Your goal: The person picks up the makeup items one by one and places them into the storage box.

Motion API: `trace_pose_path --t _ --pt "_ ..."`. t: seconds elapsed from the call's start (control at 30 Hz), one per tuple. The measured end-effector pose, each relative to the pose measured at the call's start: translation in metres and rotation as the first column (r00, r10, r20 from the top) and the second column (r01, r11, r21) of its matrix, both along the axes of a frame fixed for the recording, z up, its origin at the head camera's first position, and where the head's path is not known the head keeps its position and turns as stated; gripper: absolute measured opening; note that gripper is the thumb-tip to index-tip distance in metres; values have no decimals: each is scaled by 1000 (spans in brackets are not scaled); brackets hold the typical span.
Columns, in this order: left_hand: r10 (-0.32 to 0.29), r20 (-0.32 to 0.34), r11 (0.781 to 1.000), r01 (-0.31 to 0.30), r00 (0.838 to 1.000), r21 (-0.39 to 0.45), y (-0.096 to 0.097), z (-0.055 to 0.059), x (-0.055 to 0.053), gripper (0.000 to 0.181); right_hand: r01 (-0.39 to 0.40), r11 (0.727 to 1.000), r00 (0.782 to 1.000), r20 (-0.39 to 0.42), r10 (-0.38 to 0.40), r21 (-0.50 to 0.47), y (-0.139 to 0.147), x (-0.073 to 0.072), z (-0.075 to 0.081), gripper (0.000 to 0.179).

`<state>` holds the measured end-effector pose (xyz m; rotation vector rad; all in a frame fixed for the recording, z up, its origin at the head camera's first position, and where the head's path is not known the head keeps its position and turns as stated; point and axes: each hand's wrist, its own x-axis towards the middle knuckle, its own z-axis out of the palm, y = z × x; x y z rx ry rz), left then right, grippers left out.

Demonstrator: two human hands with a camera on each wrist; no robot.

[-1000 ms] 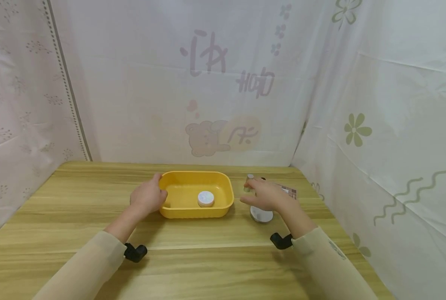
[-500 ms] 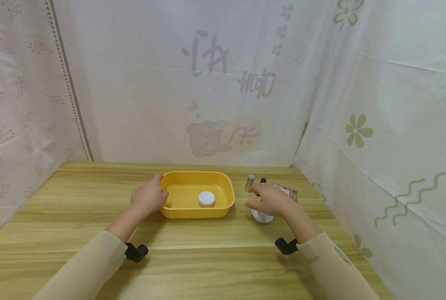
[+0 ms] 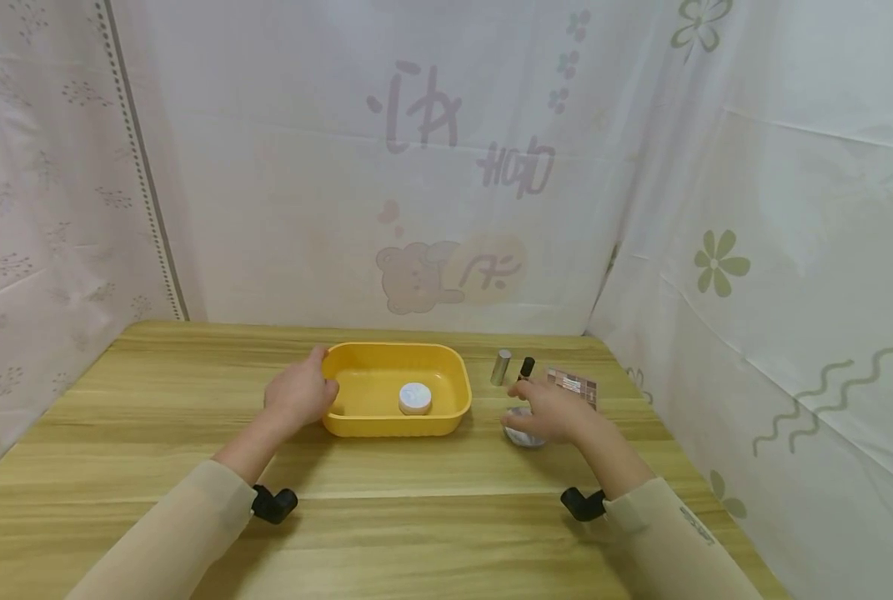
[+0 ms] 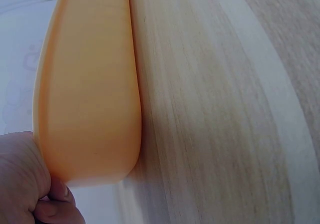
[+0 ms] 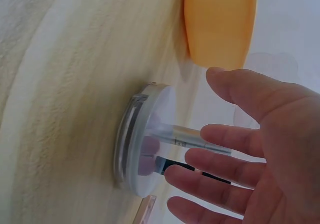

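My left hand (image 3: 301, 392) grips the left end of a yellow plastic bin (image 3: 395, 426); the left wrist view shows the fingers (image 4: 59, 211) curled at its rim. Inside the bin sits a round white-lidded jar (image 3: 414, 396). Over on the right, my right hand (image 3: 560, 410) hovers with spread fingers above a round, flat compact (image 5: 158, 119) with a shiny pale lid, holding nothing. Just beyond its fingertips stand a silver tube (image 3: 501, 367) and a slim black-capped tube (image 3: 527, 367). In the head view the hand covers part of the compact and the slim tube's lower end.
A brown checkered flat box (image 3: 575, 385) lies behind the right hand, near the table's right edge. All of this rests on a wood-grain table (image 3: 416, 533). Patterned white curtains (image 3: 281, 167) enclose its back and sides.
My right hand has drawn back from the silver tube, rightward and closer to me, leaving both tubes more exposed. The left hand keeps its grip on the bin.
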<state>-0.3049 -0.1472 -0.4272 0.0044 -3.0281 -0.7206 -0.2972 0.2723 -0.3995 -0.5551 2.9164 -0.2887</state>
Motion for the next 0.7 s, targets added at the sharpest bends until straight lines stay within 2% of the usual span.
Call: trace_pose_path --t 0.3,0.47,0.7 --pt "4 12 1000 -4 1000 -3 0 -1 -1 64 -17 1000 999 -38 17 12 6 2 -7 60" --pt "3 16 1000 -3 1000 4 0 1 0 66 -3 1000 1000 -27 3 3 10 2 -8 62" --pt "-1 13 1000 1 1000 1 0 1 1 66 19 1000 999 -28 -20 -6 15 5 -9 76"
